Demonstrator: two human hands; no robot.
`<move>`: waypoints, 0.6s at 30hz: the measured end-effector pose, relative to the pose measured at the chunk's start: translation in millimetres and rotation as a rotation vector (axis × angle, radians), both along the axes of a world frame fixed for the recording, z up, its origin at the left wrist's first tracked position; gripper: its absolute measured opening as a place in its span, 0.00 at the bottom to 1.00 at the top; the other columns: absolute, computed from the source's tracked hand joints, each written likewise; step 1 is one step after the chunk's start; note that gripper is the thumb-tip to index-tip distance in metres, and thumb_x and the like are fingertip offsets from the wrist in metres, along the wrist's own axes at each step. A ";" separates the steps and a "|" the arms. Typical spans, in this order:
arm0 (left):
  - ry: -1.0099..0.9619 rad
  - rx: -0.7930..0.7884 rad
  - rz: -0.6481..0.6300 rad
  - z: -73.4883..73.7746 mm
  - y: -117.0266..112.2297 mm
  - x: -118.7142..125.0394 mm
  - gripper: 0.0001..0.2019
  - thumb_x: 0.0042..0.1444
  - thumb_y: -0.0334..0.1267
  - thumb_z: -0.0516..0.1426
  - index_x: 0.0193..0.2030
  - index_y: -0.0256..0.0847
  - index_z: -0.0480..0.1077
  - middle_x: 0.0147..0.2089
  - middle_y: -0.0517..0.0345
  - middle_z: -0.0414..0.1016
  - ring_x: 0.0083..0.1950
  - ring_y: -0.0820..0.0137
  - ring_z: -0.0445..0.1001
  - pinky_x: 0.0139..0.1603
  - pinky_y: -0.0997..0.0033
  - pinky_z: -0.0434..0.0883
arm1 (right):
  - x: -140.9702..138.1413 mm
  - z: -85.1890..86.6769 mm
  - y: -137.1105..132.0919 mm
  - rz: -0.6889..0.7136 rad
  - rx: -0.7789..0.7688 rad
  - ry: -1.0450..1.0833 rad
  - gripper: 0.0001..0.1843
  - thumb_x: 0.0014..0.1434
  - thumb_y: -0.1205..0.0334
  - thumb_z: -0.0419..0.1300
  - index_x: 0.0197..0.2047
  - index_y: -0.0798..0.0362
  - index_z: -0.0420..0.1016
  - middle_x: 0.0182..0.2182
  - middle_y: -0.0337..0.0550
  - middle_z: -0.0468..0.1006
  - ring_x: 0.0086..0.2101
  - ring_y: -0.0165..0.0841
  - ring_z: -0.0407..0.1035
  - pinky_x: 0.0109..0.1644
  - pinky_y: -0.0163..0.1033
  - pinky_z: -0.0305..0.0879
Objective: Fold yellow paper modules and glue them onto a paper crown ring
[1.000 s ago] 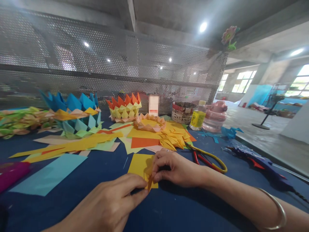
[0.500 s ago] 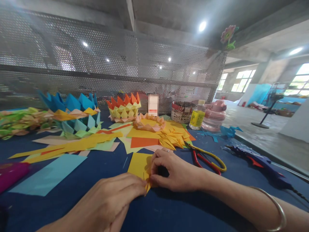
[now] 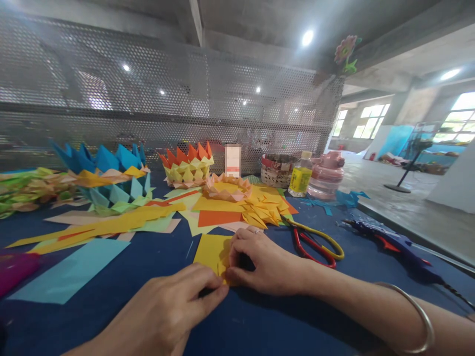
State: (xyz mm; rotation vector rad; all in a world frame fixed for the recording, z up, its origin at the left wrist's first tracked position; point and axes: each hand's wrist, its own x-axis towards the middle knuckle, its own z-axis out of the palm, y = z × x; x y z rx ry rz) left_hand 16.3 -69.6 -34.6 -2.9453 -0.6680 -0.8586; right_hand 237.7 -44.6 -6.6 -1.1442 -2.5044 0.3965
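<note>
One folded yellow piece (image 3: 221,271) is lying over a flat yellow sheet (image 3: 207,247) on the dark blue surface (image 3: 152,257), straight in front of the person, where both hands are reaching it comfortably. The left hand (image 3: 163,299) is holding its thumb and forefinger almost together at the piece's near edge, seemingly pinching it so that it is not sliding. The right hand (image 3: 260,262) is curling over the other side, leaving a hollow under its bent fingers and probably pressing the paper down; its tips are covering the spot, so the view is not showing whether any paper is caught between them. Scissors (image 3: 315,254) are lying just beyond the right forearm, their handles facing the person's right, presumably for easy picking up. A glue gun (image 3: 393,244) is resting farther right, likely being kept apart from the paper. Folded yellow points (image 3: 265,210) are lying heaped beyond the hands, and an orange-and-yellow paper crown (image 3: 191,165) is standing farther back, perhaps for safety from crushing
</note>
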 end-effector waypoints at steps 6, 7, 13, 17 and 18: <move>-0.007 0.012 -0.007 2.8 0.3 0.7 0.23 0.58 0.24 0.45 0.52 0.49 0.71 0.44 0.57 0.77 0.43 0.70 0.77 0.43 0.74 0.76 | -0.2 2.6 -0.2 -0.047 -0.050 0.025 0.10 0.54 0.64 0.65 0.35 0.56 0.68 0.36 0.43 0.71 0.40 0.34 0.63 0.46 0.40 0.59; -0.007 0.018 -0.008 3.8 0.4 0.5 0.22 0.58 0.24 0.45 0.52 0.49 0.71 0.44 0.57 0.77 0.43 0.70 0.77 0.43 0.74 0.76 | 0.0 2.7 -0.1 -0.044 -0.056 0.023 0.10 0.55 0.64 0.65 0.36 0.56 0.68 0.37 0.44 0.71 0.40 0.34 0.62 0.47 0.41 0.59; 0.043 -0.006 -0.045 6.4 2.2 -2.0 0.24 0.58 0.24 0.44 0.55 0.48 0.68 0.45 0.56 0.75 0.44 0.69 0.75 0.43 0.72 0.75 | 0.4 -0.5 0.5 -0.031 -0.048 -0.004 0.05 0.57 0.67 0.61 0.37 0.56 0.67 0.38 0.46 0.71 0.41 0.36 0.63 0.49 0.44 0.59; 0.048 -0.038 -0.064 2.5 4.6 -0.5 0.20 0.60 0.26 0.44 0.52 0.45 0.70 0.43 0.54 0.74 0.41 0.68 0.74 0.40 0.72 0.74 | 0.0 -2.9 1.4 -0.037 -0.013 -0.025 0.06 0.56 0.71 0.59 0.37 0.55 0.66 0.38 0.45 0.71 0.42 0.36 0.63 0.50 0.44 0.59; 0.036 -0.047 -0.073 1.0 5.5 0.3 0.19 0.61 0.26 0.44 0.51 0.45 0.71 0.42 0.54 0.74 0.41 0.68 0.74 0.39 0.72 0.73 | 0.0 -3.2 1.3 -0.029 -0.011 -0.030 0.06 0.56 0.71 0.59 0.37 0.55 0.66 0.39 0.45 0.71 0.42 0.36 0.63 0.50 0.45 0.59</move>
